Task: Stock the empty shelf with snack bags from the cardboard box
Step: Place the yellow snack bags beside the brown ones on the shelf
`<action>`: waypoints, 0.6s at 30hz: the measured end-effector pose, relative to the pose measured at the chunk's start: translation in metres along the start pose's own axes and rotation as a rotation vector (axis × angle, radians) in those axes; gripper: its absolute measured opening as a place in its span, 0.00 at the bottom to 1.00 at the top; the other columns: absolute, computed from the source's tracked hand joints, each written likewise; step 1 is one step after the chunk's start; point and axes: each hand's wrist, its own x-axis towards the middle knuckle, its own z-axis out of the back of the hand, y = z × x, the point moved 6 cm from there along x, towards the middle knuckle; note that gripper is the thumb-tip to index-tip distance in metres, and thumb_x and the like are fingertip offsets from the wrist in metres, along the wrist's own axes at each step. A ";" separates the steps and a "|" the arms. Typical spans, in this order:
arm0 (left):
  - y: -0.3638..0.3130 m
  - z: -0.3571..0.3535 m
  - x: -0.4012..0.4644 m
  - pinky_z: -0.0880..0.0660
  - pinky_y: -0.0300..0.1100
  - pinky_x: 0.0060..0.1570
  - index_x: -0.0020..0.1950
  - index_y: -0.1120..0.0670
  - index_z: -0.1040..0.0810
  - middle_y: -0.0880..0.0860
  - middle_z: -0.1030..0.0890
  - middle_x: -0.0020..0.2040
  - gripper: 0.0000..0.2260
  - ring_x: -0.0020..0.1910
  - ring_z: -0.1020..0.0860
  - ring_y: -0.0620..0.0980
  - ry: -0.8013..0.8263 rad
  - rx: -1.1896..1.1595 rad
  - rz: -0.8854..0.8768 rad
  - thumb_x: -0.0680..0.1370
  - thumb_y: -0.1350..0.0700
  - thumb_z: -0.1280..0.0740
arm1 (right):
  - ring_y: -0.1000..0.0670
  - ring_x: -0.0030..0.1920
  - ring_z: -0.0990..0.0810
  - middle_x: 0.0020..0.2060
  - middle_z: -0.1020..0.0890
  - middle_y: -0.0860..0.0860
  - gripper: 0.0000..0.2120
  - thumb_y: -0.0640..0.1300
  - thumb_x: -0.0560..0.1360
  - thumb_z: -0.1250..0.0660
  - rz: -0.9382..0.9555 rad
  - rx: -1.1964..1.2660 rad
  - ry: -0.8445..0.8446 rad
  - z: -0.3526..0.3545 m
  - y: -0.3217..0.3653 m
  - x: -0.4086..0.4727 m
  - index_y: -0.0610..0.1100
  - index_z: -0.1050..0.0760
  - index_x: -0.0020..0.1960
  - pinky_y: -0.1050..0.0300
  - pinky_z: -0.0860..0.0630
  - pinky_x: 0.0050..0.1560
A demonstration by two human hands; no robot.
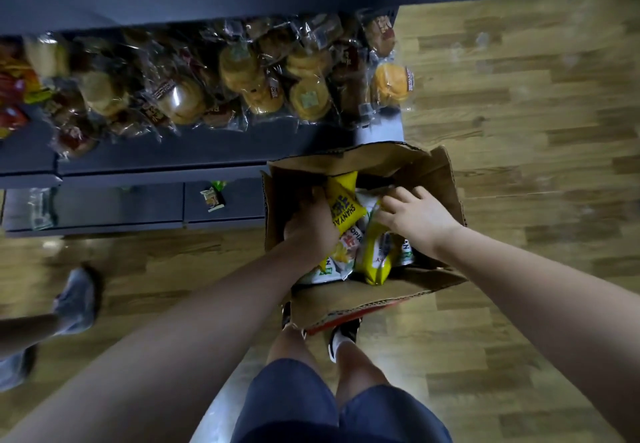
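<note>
1. The open cardboard box (377,290) is seen on the wood floor (540,137), its flaps folded outward; its far flap lies just beside the front edge of the dark shelf unit (166,165) at 12 o'clock.
2. Open floor is shown from 1 to 5 o'clock of the box; at 6 o'clock the near flap is met by the person's own shoes (341,337) and legs.
3. At 9 o'clock of the box, near the left frame edge, another person's foot in a grey covering (78,300) is seen, blurred.
4. The snack bags (375,259), yellow and white, are packed inside the box, beneath and between both hands.
5. The left hand (310,226) is pressed against the upright yellow bag (344,201) at the box's 10 o'clock side, thumb curled on the bag's edge; its other fingers are hidden behind the bag.
6. The right hand (417,215) is laid over the bags at 1 o'clock, fingers spread and bent down onto a packet; whether anything is pinched cannot be told.
7. The upper shelf is filled with clear-wrapped round pastries (242,75); the lower shelf holds one small packet (212,198).
8. The box's bottom is hidden by the bags, and most print is too blurred to be read.
</note>
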 end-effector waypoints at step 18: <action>0.009 -0.057 0.003 0.30 0.53 0.60 0.77 0.54 0.52 0.64 0.33 0.68 0.37 0.64 0.29 0.63 0.041 -0.003 -0.004 0.76 0.52 0.32 | 0.35 0.68 0.43 0.67 0.38 0.40 0.22 0.40 0.74 0.32 -0.801 0.839 0.081 -0.039 0.008 0.023 0.39 0.36 0.65 0.44 0.30 0.55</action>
